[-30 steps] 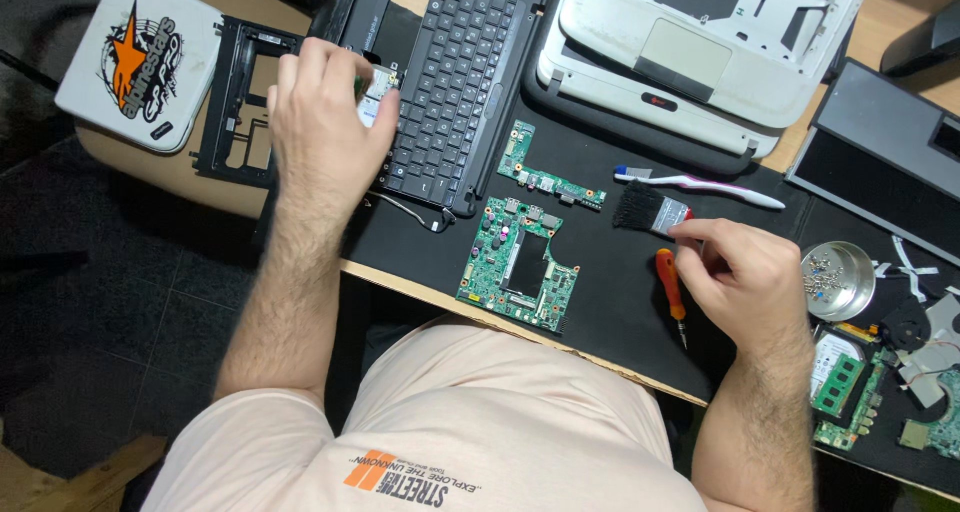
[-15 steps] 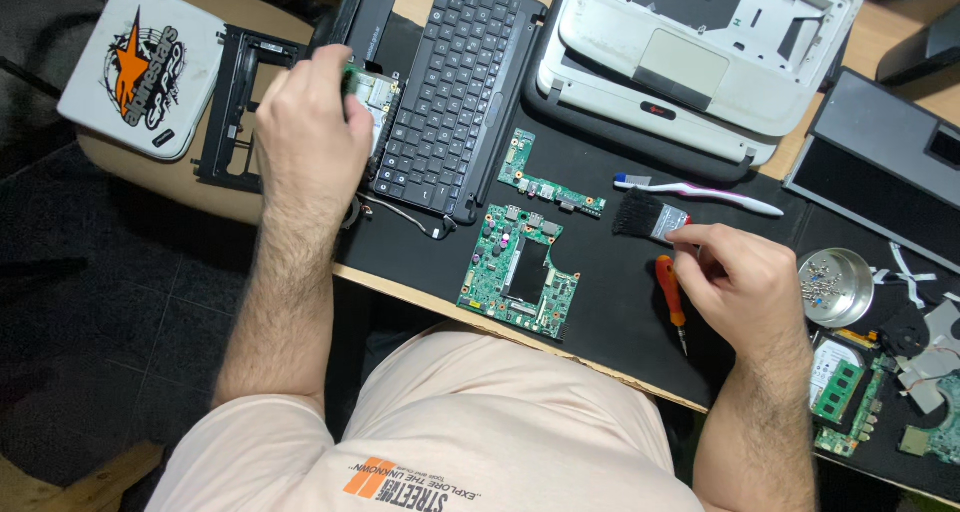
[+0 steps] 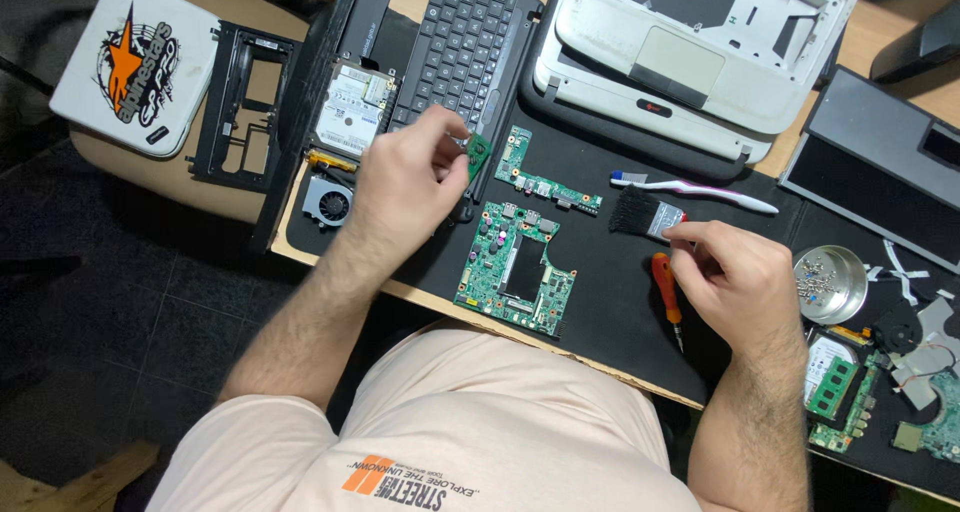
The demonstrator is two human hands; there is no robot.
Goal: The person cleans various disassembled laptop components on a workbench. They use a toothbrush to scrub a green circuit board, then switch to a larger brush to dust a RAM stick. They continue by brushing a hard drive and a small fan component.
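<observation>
the black keyboard (image 3: 455,47) is lying at the mat's top. the left hand (image 3: 405,177), having come off the drive bay, is now pinching a small green card (image 3: 478,154) above the motherboard (image 3: 515,269). the right hand (image 3: 735,277) is gripping the paintbrush (image 3: 645,214).

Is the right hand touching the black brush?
Touching: the head view shows the right hand with its fingertips on the black brush.

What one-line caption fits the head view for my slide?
Left hand pinches a small green circuit card above the motherboard; right hand grips a black brush.
</observation>
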